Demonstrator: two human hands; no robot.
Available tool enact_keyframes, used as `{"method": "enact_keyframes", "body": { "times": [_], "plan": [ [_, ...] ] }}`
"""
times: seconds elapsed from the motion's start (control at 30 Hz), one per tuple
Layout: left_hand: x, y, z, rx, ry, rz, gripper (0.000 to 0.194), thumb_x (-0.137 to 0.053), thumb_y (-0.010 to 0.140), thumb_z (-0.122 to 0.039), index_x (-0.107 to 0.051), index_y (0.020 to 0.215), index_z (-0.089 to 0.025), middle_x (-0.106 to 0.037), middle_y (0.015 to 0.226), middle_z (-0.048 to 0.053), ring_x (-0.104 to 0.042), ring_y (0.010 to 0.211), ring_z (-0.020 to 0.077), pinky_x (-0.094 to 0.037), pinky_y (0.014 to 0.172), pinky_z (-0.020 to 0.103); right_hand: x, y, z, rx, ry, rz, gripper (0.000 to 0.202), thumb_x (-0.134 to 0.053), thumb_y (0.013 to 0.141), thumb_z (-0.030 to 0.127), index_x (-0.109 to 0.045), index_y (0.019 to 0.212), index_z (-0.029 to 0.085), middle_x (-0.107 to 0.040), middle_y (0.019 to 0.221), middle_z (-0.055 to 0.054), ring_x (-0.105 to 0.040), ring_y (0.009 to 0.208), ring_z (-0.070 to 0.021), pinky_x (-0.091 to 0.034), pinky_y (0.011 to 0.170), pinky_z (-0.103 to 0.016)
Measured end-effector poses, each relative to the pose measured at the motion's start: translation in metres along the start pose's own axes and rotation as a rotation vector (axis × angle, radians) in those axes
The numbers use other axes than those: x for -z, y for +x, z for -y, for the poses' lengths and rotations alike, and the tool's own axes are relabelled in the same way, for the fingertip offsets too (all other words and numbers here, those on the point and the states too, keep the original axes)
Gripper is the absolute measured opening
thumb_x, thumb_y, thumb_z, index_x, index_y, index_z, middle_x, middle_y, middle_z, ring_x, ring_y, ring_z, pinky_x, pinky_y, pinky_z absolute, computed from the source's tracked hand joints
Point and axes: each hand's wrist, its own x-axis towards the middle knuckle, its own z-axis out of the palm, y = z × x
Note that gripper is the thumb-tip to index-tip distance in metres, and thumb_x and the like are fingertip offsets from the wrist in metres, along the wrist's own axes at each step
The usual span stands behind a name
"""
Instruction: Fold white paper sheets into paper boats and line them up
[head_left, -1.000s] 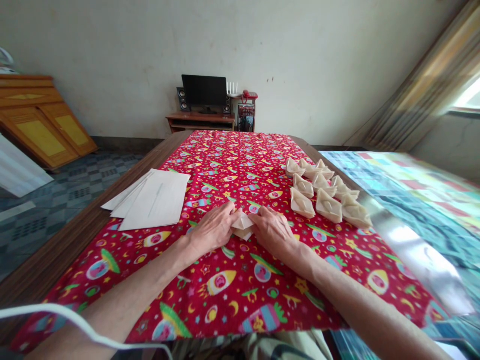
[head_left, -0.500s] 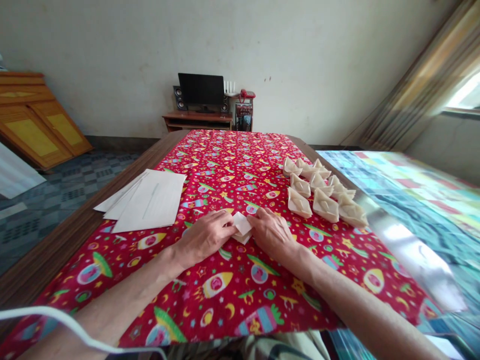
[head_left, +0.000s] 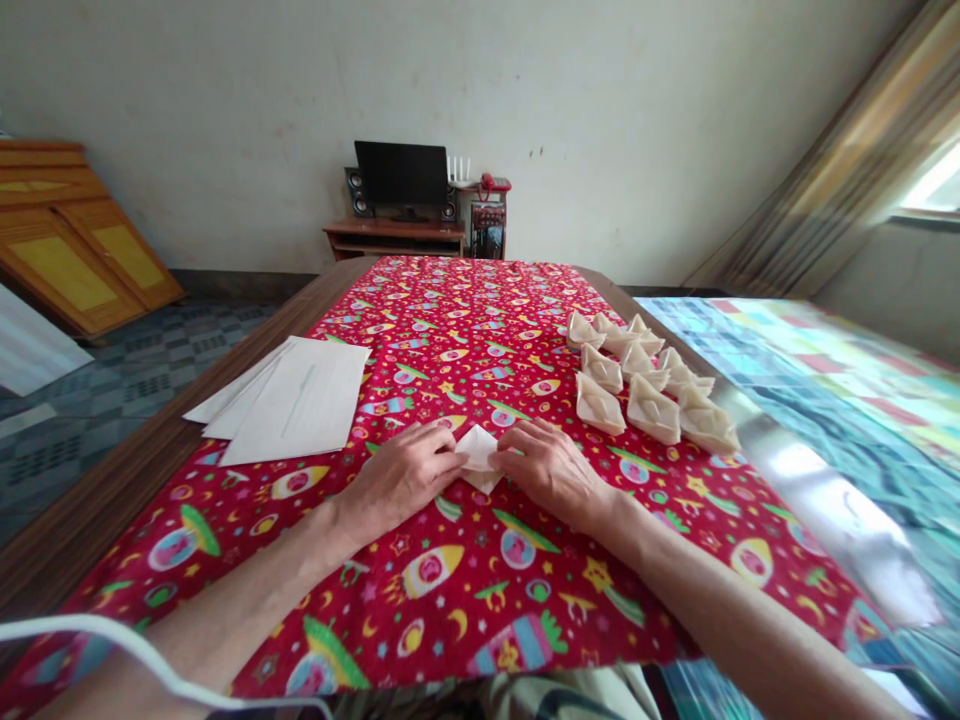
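A small folded white paper (head_left: 478,455) lies on the red patterned cloth (head_left: 442,375), its upper corner pointing away from me. My left hand (head_left: 415,470) pinches its left side between thumb and fingers. On the right side, my right hand (head_left: 551,467) grips the same paper with bent fingers. The fingertips partly cover both side corners. Several folded boat-like paper pieces (head_left: 652,408) stand in rows to the right of my hands. A fanned stack of flat white sheets (head_left: 304,400) rests on the left.
Brown table edges (head_left: 176,430) border the cloth. Beyond the far end stand a monitor (head_left: 401,175) on a low desk (head_left: 394,228) and a red telephone (head_left: 487,185). A white cable (head_left: 127,632) crosses the lower left, and a bed (head_left: 840,400) is at the right.
The raised flap of the small paper now lies flatter, and its outline looks like a wider diamond. Both hands have shifted slightly to the left and still hold its sides.
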Motion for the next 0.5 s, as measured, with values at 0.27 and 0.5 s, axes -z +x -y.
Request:
{"method": "enact_keyframes", "body": {
  "times": [0.27, 0.5],
  "plan": [
    [-0.017, -0.008, 0.004, 0.18, -0.258, -0.089, 0.006, -0.058, 0.085, -0.017, -0.063, 0.082, -0.016, -0.06, 0.08, 0.001, -0.058, 0.079, 0.0135, -0.047, 0.072, 0.024, -0.014, -0.009, -0.009, -0.151, 0.383, -0.063, 0.018, -0.051, 0.091, 0.026, -0.069, 0.092, 0.02, -0.061, 0.089, -0.005, -0.057, 0.077, -0.0129, -0.044, 0.068, -0.024],
    [-0.019, -0.004, 0.002, 0.387, -0.3, -0.041, 0.007, -0.061, 0.084, -0.019, -0.061, 0.077, -0.017, -0.058, 0.077, 0.0, -0.056, 0.071, 0.0122, -0.043, 0.065, 0.023, -0.012, -0.007, -0.002, -0.451, 0.517, -0.101, 0.007, -0.064, 0.083, 0.024, -0.066, 0.077, 0.02, -0.061, 0.08, 0.0, -0.056, 0.073, -0.0118, -0.042, 0.065, -0.022]
  ]
}}
